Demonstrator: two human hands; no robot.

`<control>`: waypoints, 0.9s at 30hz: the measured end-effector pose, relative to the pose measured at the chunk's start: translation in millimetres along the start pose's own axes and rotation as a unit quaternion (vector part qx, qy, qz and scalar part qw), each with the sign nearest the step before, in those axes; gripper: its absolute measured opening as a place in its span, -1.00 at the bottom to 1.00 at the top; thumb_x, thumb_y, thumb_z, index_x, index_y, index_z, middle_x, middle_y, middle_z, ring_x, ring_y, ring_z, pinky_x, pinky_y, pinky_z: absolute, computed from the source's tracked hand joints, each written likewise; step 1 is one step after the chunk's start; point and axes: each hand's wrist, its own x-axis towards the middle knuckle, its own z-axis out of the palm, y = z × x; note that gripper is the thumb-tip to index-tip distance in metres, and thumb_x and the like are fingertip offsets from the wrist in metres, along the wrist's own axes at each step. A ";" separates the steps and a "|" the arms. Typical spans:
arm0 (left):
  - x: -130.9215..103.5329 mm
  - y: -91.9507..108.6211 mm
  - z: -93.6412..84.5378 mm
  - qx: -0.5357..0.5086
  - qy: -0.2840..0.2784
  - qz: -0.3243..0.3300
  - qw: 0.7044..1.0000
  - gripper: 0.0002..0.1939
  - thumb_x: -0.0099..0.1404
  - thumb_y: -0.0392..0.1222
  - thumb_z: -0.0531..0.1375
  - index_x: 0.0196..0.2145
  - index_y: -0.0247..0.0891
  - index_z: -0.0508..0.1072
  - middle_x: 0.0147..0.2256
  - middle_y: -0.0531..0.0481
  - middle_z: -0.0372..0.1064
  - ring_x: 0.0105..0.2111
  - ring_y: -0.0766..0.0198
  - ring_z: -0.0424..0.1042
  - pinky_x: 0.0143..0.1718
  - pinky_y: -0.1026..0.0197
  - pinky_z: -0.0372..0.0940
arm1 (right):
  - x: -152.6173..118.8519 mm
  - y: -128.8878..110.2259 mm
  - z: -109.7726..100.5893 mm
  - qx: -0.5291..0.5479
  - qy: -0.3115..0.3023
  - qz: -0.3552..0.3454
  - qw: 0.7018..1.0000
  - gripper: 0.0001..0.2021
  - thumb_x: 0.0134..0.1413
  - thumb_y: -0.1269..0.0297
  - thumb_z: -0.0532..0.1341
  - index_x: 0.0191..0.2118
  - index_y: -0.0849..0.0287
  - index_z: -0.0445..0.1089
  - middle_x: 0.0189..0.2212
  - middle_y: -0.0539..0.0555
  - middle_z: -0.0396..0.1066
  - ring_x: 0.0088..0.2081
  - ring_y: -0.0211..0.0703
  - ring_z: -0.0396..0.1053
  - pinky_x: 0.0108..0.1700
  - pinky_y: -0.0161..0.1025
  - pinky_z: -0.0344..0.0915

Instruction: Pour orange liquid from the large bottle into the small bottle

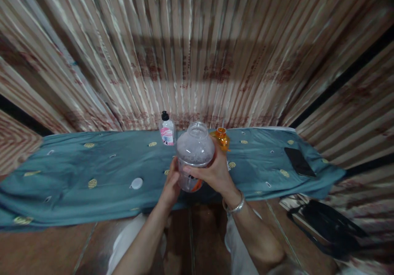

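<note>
"Starting nearest, what are the hands doing?"

"Both are clamped on the clear bottle, just below the middle of the frame. The right hand, above a silver bracelet, wraps its right side with the thumb across the front. The left hand grips the lower left side; most of its fingers are hidden."

"How far along would you say things are?"

"Partway, I'd judge. The mouth is open, and whitish foam or mist clouds the upper part. A white disc, probably the lid, lies left of centre on the cloth-covered table, so closing up appears not yet done. How full the bottle is, I can't tell."

"Which way does it point?"

"Mouth up, toward the top of the frame. The long axis is near upright, leaning slightly right in the picture. Whether the base touches the table isn't clear."

"And farther off?"

"An orange bottle, uncapped too, just beyond the right hand; a black-topped bottle with a pink label, upright, to the upper left of the clear one; behind everything, the pleated curtain."
</note>
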 end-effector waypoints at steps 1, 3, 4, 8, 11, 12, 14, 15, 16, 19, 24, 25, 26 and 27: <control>-0.6 0.5 0.9 -0.026 -0.006 -0.019 0.999 -0.05 0.10 0.58 0.08 0.16 -0.23 0.41 0.12 -0.30 0.45 0.15 -0.18 0.42 0.13 -0.17 0.33 | 1.4 -2.0 0.5 0.003 0.008 -0.002 1.000 -0.19 -0.34 0.02 0.53 0.11 0.09 0.30 -0.02 0.07 0.52 0.00 0.00 0.50 0.09 -0.07 0.47; -3.2 2.7 2.8 -0.116 -0.031 -0.099 0.988 -0.15 0.19 0.54 0.03 0.09 -0.22 0.47 0.07 -0.29 0.49 0.14 -0.22 0.43 0.10 -0.23 0.35 | 3.1 -4.1 2.0 0.012 0.020 -0.001 1.000 -0.18 -0.36 0.03 0.54 0.09 0.10 0.29 -0.03 0.08 0.53 -0.02 0.01 0.50 0.07 -0.07 0.47; -4.8 4.1 3.8 -0.150 -0.045 -0.142 0.977 -0.17 0.20 0.53 0.03 0.05 -0.22 0.50 0.04 -0.29 0.51 0.13 -0.25 0.44 0.07 -0.27 0.36 | 3.5 -4.4 3.1 0.019 0.023 0.003 1.000 -0.19 -0.36 0.04 0.55 0.09 0.10 0.29 -0.03 0.08 0.52 -0.01 0.03 0.50 0.08 -0.05 0.47; -8.2 7.2 7.1 -0.226 0.001 -0.229 0.947 -0.19 0.17 0.55 0.03 -0.05 -0.21 0.53 -0.03 -0.27 0.55 0.02 -0.28 0.50 -0.05 -0.30 0.43 | 2.9 -3.0 8.2 0.042 0.023 0.012 0.999 -0.19 -0.38 0.04 0.56 0.06 0.05 0.28 0.01 0.09 0.49 0.02 0.07 0.49 0.12 0.02 0.46; -9.2 6.0 9.5 -0.226 0.052 -0.226 0.946 -0.29 0.22 0.48 0.05 -0.06 -0.19 0.51 -0.07 -0.24 0.55 -0.06 -0.20 0.54 -0.13 -0.23 0.47 | 3.0 -1.4 10.3 0.052 0.035 0.016 0.998 -0.20 -0.37 0.04 0.56 0.07 0.05 0.28 0.01 0.10 0.48 0.00 0.05 0.50 0.10 0.01 0.48; -9.7 5.6 10.3 -0.224 0.054 -0.222 0.947 -0.31 0.23 0.47 0.06 -0.06 -0.19 0.50 -0.08 -0.23 0.55 -0.09 -0.17 0.54 -0.16 -0.20 0.48 | 3.5 -0.9 10.4 0.050 0.037 0.020 0.998 -0.20 -0.35 0.03 0.55 0.08 0.05 0.28 0.00 0.10 0.49 -0.01 0.04 0.50 0.09 0.00 0.48; -10.9 5.7 11.8 -0.233 0.046 -0.222 0.946 -0.33 0.21 0.45 0.10 -0.07 -0.18 0.49 -0.10 -0.22 0.56 -0.13 -0.12 0.56 -0.22 -0.12 0.49 | 4.5 0.7 10.0 0.040 0.034 0.027 0.998 -0.20 -0.29 0.00 0.53 0.11 0.05 0.28 -0.02 0.09 0.51 -0.03 0.03 0.51 0.07 -0.01 0.49; -11.3 6.4 12.5 -0.244 0.045 -0.228 0.942 -0.35 0.20 0.44 0.13 -0.08 -0.18 0.49 -0.12 -0.21 0.56 -0.16 -0.10 0.57 -0.25 -0.08 0.48 | 4.8 1.8 9.7 0.036 0.031 0.030 0.998 -0.18 -0.28 -0.03 0.52 0.14 0.06 0.27 -0.01 0.09 0.51 -0.03 0.02 0.51 0.07 -0.02 0.48; -11.4 7.4 12.9 -0.253 0.046 -0.234 0.938 -0.38 0.20 0.41 0.15 -0.10 -0.19 0.50 -0.14 -0.20 0.56 -0.19 -0.08 0.57 -0.29 -0.04 0.48 | 4.7 3.0 9.4 0.034 0.026 0.031 0.999 -0.15 -0.27 -0.06 0.51 0.17 0.07 0.25 0.00 0.10 0.51 -0.02 0.02 0.51 0.08 -0.03 0.48; -9.7 12.6 12.5 -0.268 0.070 -0.245 0.929 -0.47 0.22 0.31 0.19 -0.13 -0.19 0.51 -0.21 -0.17 0.57 -0.27 -0.01 0.57 -0.38 0.04 0.45 | 1.5 5.5 6.1 0.025 -0.005 0.028 0.999 -0.03 -0.26 -0.12 0.51 0.28 0.08 0.17 0.08 0.14 0.46 0.10 0.06 0.46 0.17 -0.02 0.42; -4.6 23.2 4.1 -0.306 0.085 -0.247 0.916 -0.48 0.23 0.26 0.16 -0.10 -0.23 0.51 -0.20 -0.20 0.56 -0.33 0.02 0.56 -0.47 0.12 0.40 | -0.2 4.0 -31.4 -0.051 -0.012 -0.065 0.996 -0.07 -0.08 -0.09 0.47 0.36 -0.04 0.08 0.31 0.15 0.25 0.34 0.09 0.22 0.39 0.08 0.15; -4.2 25.2 1.9 -0.310 0.085 -0.245 0.914 -0.47 0.23 0.25 0.16 -0.08 -0.24 0.50 -0.20 -0.21 0.56 -0.33 0.00 0.57 -0.48 0.13 0.39 | 2.7 5.6 -45.6 -0.069 0.014 -0.089 0.994 -0.11 -0.01 -0.07 0.44 0.37 -0.06 0.07 0.34 0.14 0.21 0.37 0.08 0.18 0.41 0.10 0.10; -4.0 27.1 -0.3 -0.313 0.091 -0.242 0.914 -0.46 0.23 0.24 0.17 -0.05 -0.24 0.49 -0.20 -0.21 0.56 -0.32 -0.02 0.57 -0.49 0.13 0.39 | 6.8 9.2 -61.3 -0.089 0.044 -0.109 0.989 -0.12 0.02 -0.06 0.43 0.38 -0.07 0.05 0.36 0.15 0.17 0.39 0.08 0.13 0.43 0.11 0.05; -3.9 29.0 -2.2 -0.314 0.096 -0.240 0.914 -0.45 0.23 0.23 0.16 -0.03 -0.26 0.48 -0.20 -0.23 0.56 -0.32 -0.03 0.58 -0.49 0.12 0.39 | 11.7 15.1 -77.2 -0.110 0.062 -0.110 0.986 -0.10 0.01 -0.06 0.43 0.40 -0.06 0.02 0.39 0.16 0.13 0.41 0.09 0.09 0.45 0.13 0.00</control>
